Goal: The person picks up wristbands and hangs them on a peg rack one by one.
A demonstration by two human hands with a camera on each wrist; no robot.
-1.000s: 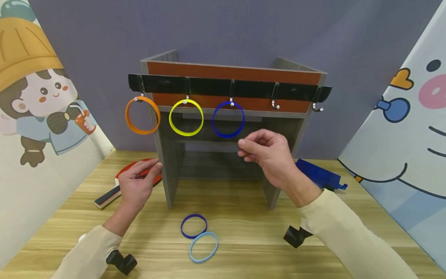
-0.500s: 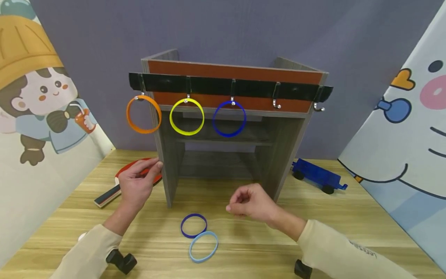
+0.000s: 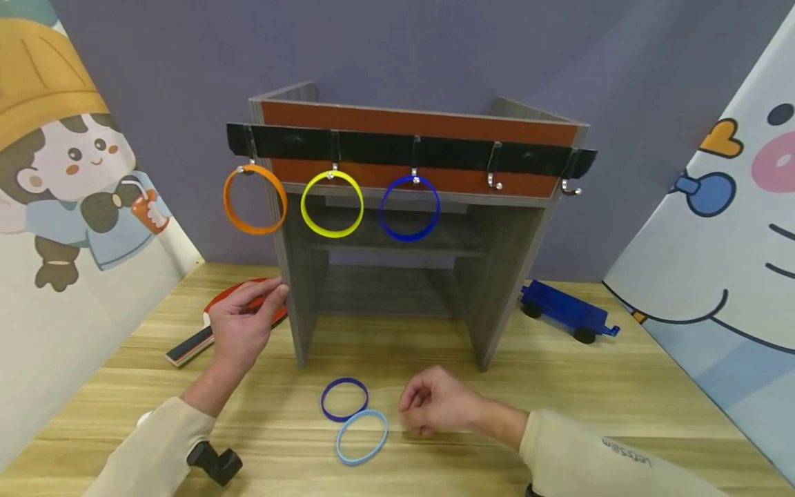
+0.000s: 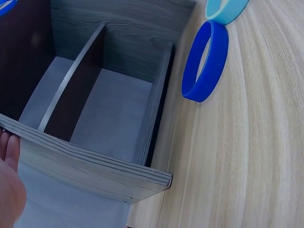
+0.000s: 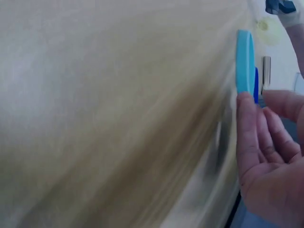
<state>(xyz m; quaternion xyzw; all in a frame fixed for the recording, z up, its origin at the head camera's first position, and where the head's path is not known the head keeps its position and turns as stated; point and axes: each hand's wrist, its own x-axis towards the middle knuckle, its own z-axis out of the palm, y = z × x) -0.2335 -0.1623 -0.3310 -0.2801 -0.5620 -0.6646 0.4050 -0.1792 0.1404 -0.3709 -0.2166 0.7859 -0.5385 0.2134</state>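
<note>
My left hand (image 3: 241, 331) holds the front edge of the left side panel of a grey wooden shelf (image 3: 509, 269), thumb and fingertips at the edge; their exact grip is partly hidden. Low over the table, my right hand (image 3: 441, 400) has loosely bent fingers with nothing between them. Just left of it lies a light blue wristband (image 5: 244, 61), overlapping a dark blue wristband (image 4: 206, 64). On a black strip (image 3: 373, 148) across the shelf's top, an orange wristband (image 3: 226, 207), a yellow wristband (image 3: 332, 235) and a blue wristband (image 3: 406, 237) hang from the first three hooks.
Two bare hooks, one (image 3: 495, 182) and another (image 3: 571, 189), are at the strip's right. A table tennis bat (image 3: 192, 345) lies behind the left hand. To the right of the shelf stands a blue toy wagon (image 3: 565, 308). Patterned panels flank the table.
My right hand has dropped from just below the hanging blue wristband to the tabletop beside the light blue one. The left hand stays at the shelf's side panel.
</note>
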